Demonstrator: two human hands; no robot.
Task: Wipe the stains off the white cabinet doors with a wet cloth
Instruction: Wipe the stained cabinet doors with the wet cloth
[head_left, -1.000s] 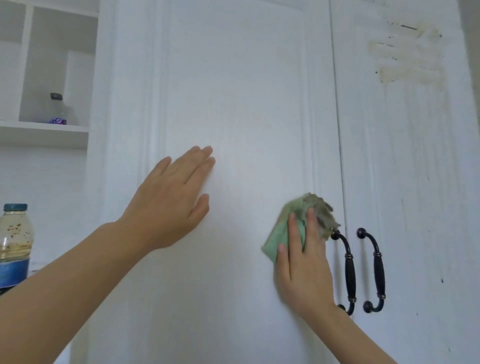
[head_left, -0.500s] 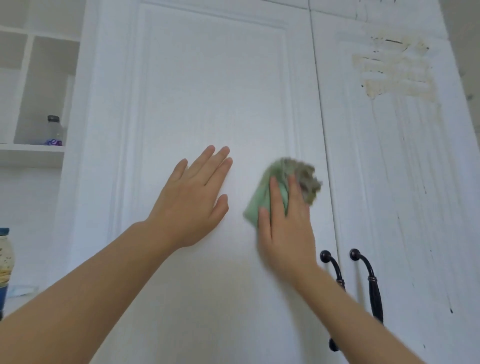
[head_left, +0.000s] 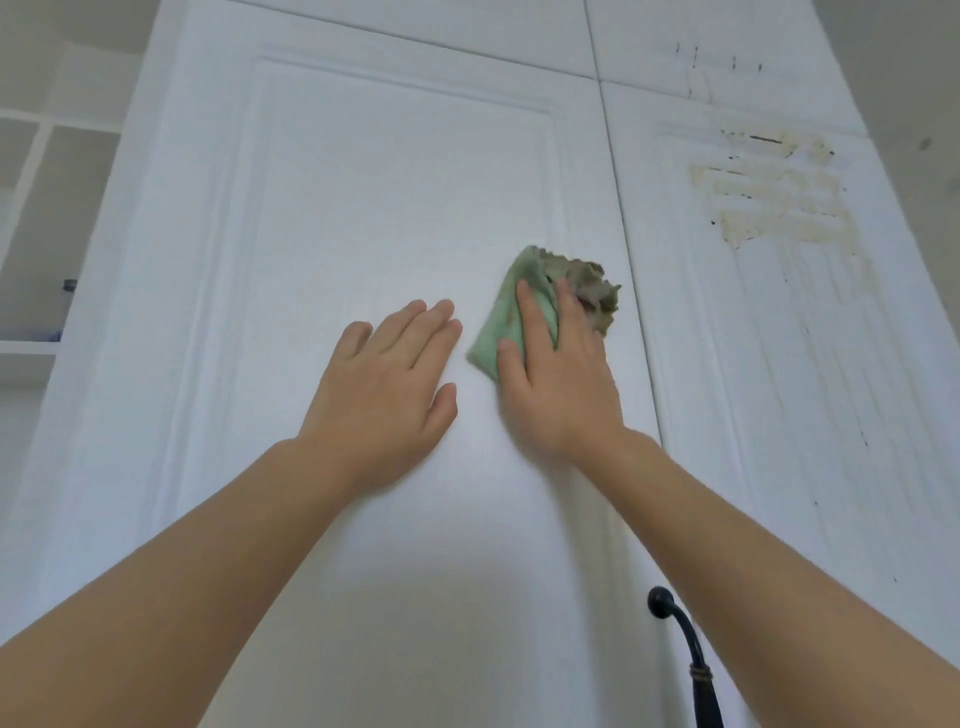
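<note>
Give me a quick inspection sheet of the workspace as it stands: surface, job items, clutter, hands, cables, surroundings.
Surface: left cabinet door looks clean where it shows; right cabinet door is dirty.
Job's things: green cloth, crumpled and soiled brown at its upper right, pressed on the left door near its right edge. Yellowish stain patch high on the right door, with thin dark drip streaks below it.
Clutter: nothing seen on the doors; a black handle at the lower edge.
Hands: left hand flat on the left door, empty; right hand flat over the cloth.
Cables: nothing seen.
Surroundings: open white shelving on the left, with a dark-capped bottle barely showing.
</note>
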